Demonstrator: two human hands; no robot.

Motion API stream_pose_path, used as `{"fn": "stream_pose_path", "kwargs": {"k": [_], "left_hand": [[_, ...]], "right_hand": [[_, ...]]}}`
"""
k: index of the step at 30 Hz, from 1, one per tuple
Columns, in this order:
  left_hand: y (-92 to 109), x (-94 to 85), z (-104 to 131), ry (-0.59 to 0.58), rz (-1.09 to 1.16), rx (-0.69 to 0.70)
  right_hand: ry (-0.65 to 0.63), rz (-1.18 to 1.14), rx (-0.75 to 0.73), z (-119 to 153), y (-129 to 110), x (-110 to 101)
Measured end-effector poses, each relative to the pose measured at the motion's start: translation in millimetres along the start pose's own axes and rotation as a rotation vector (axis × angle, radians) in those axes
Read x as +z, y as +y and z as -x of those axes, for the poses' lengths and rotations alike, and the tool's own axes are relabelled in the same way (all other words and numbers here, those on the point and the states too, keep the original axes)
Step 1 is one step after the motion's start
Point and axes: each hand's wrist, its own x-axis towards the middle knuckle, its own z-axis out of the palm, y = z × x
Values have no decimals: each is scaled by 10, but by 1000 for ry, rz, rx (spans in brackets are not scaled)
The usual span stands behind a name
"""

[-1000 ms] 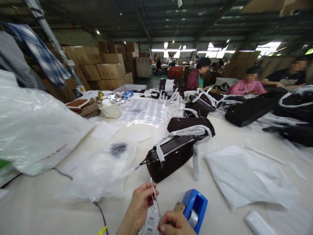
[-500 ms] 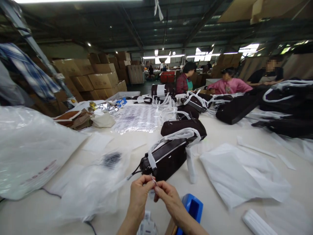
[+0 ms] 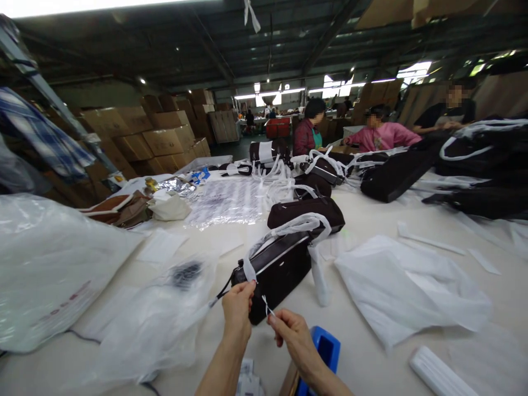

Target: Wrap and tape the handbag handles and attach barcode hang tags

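- Pinching at the near end of a dark brown bag (image 3: 274, 269), the left hand (image 3: 238, 311) has its fingertips closed against the bag's end, right by the white wrapped strap and the zip pull; what exactly sits between the fingers is too small to tell.
- Just beside it, the right hand (image 3: 292, 335) has thumb and forefinger pressed together on a thin white string (image 3: 266, 304), which runs up and left toward the left hand.
- That dark brown bag lies on the bench (image 3: 371, 352) a little in from the near edge, tilted so its far end points away and to the right; white paper wrap covers its handles.
- Directly behind it, touching or nearly so, lies a second brown bag (image 3: 307, 212).
- A blue tape dispenser (image 3: 322, 360) sits at the near edge, under the right wrist.
- To the right of the bag, a sheet of white wrapping (image 3: 408, 291) is spread on the bench, and a white roll (image 3: 437, 374) lies near the near right corner.
- To the left, a crumpled clear plastic bag (image 3: 165, 313) lies near the left hand, and a big white sack (image 3: 45, 269) fills the left edge.
- Along the far side, other people (image 3: 381, 135) sit among more dark bags.
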Motion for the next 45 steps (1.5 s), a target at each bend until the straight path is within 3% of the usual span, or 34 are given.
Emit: {"fn": "stream_pose_path", "kwargs": {"k": [11, 21, 34, 45], "left_hand": [[10, 42, -217, -6, -254, 137], [159, -38, -268, -171, -584, 348], [284, -74, -318, -182, -957, 392], [363, -95, -345, -252, -893, 379]], "right_hand": [[5, -55, 35, -90, 49, 43], [1, -146, 33, -236, 77, 136], [-27, -159, -5, -323, 85, 160], [-90, -146, -43, -400, 92, 124]]}}
